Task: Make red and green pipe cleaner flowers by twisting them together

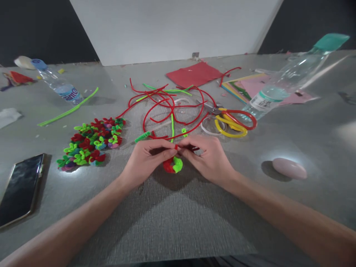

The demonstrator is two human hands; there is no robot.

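Note:
Near the middle of the table my left hand [148, 159] and my right hand [207, 157] meet, fingertips nearly touching. Both pinch a short red bit of pipe cleaner [176, 147] between them. Just below the fingers hangs a coiled ring of red and green pipe cleaner [177, 165], its top hidden by the hands. A straight green pipe cleaner [172, 126] rises behind the fingertips; whether it joins the ring I cannot tell. Beyond the hands lie several loose red pipe cleaners [155, 105] in a tangle. A green coil [142, 137] sits by my left hand.
Several finished red and green fuzzy pieces [90, 142] cluster at left, near a phone [23, 189]. Scissors [232, 120] with red and yellow handles lie right of the tangle. Bottles stand at the left [62, 87] and right [274, 89]. A pink oval object [289, 168] rests at right.

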